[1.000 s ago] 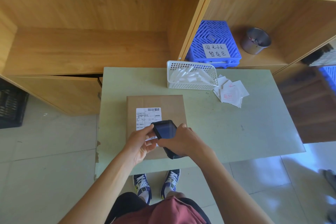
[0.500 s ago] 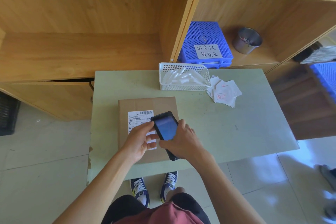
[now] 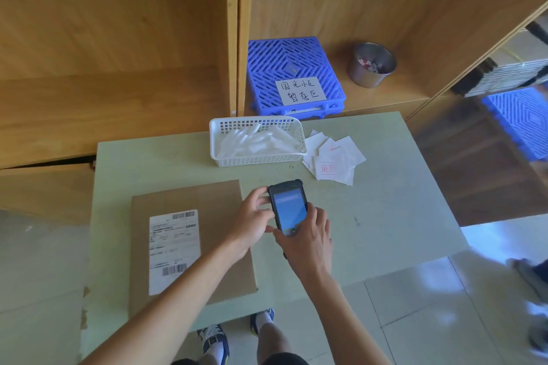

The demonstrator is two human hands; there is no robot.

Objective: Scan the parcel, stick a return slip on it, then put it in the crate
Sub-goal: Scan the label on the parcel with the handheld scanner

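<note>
Wooden shelving (image 3: 118,68) across the far side. Pale green table (image 3: 385,216) in front of it. Flat brown cardboard parcel (image 3: 219,201) lying on the near left of the table, white shipping label (image 3: 173,249) facing up. Blue plastic crate (image 3: 296,74) in the right shelf bay, handwritten paper sign on its front, steel cup (image 3: 370,65) to its right. White mesh basket (image 3: 258,139) at the far table edge, loose return slips (image 3: 333,160) just beside it on the right. Black handheld scanner (image 3: 289,207) raised just right of the parcel, screen lit. Left hand (image 3: 252,216) pinching the scanner's left edge; right hand (image 3: 308,243) closed around its near end.
</note>
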